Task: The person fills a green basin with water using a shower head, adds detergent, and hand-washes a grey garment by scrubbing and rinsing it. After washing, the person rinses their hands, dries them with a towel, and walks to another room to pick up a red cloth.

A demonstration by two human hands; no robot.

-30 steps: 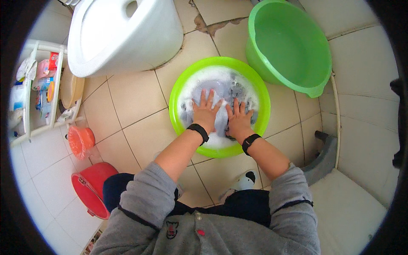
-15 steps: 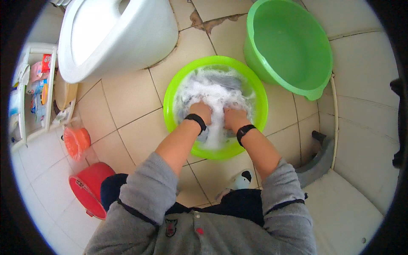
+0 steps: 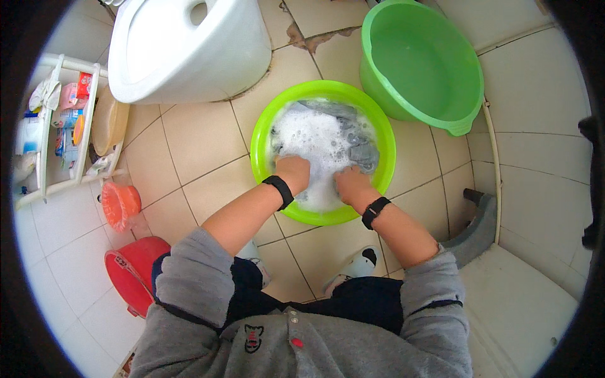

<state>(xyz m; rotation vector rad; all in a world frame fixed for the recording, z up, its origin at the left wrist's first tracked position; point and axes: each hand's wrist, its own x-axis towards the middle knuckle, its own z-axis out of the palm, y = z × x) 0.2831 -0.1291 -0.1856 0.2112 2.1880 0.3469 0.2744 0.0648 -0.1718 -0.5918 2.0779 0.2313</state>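
Observation:
A lime-green basin on the floor holds white suds and a soaked grey cloth, bunched at its right and far sides. My left hand is curled into a fist low in the foam at the near left of the basin. What its fingers hold is hidden by suds. To its right, my right hand is closed just below the visible folds of the cloth, fingertips sunk in the foam. Its grip is also covered. Both wrists wear black bands, and the grey sleeves are pushed up.
A larger green tub stands at the far right, beside the basin. The white toilet is far left. Along the left are a white shelf rack with packages, an orange container and a red bucket. My shoes are nearby.
My hands have moved slightly apart, and more of each shows above the suds. Foam has spread, and more grey cloth shows at the right. The view has shifted a little.

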